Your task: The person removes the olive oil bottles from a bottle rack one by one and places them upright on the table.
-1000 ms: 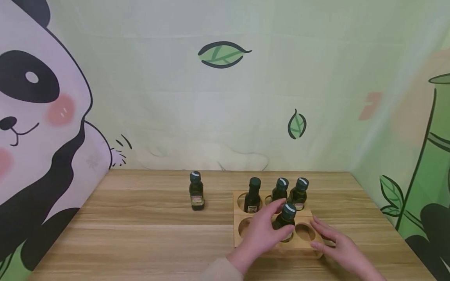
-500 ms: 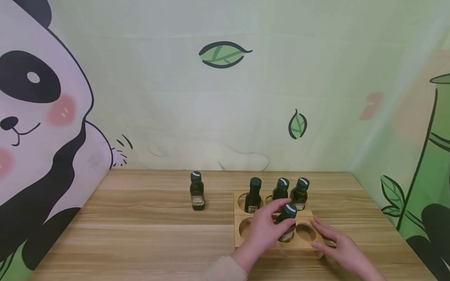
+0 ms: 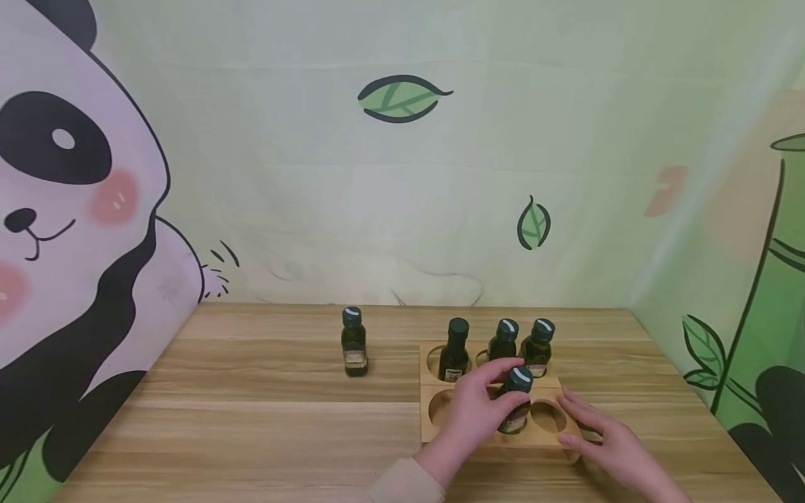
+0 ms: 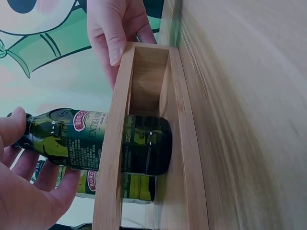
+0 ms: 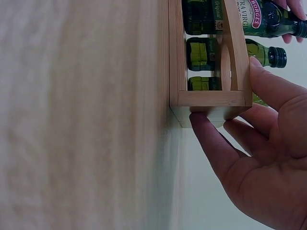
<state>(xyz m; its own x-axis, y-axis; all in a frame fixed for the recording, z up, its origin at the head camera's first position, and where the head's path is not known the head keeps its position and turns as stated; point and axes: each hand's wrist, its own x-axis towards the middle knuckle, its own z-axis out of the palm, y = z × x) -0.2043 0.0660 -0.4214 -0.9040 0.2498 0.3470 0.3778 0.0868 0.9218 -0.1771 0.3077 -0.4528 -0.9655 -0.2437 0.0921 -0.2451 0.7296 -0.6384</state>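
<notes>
In the head view my left hand (image 3: pixel 468 412) pinches a small dark-green olive oil bottle (image 3: pixel 516 413) near its neck, thumb in front. The bottle stands, leaning slightly, in the front middle hole of a wooden bottle rack (image 3: pixel 534 440). The left wrist view shows the bottle's label (image 4: pixel 91 127) above the rack's top board and its base close to the lower board. My right hand (image 3: pixel 606 443) holds the rack's right end. In the right wrist view its thumb lies at the top board's edge, and fingers (image 5: pixel 211 143) touch the end from below.
Three more bottles stand in the rack's back row, including a slimmer one (image 3: pixel 454 356) at left. Holes on either side of the held bottle have nothing in them. Another bottle (image 3: pixel 355 346) stands on the wooden table (image 3: pixel 283 433) to the left. A printed backdrop (image 3: pixel 302 175) rises behind.
My left thumb has moved up the bottle toward the neck, uncovering more of its label. The right hand keeps its place at the rack's end. The whole view has drifted slightly.
</notes>
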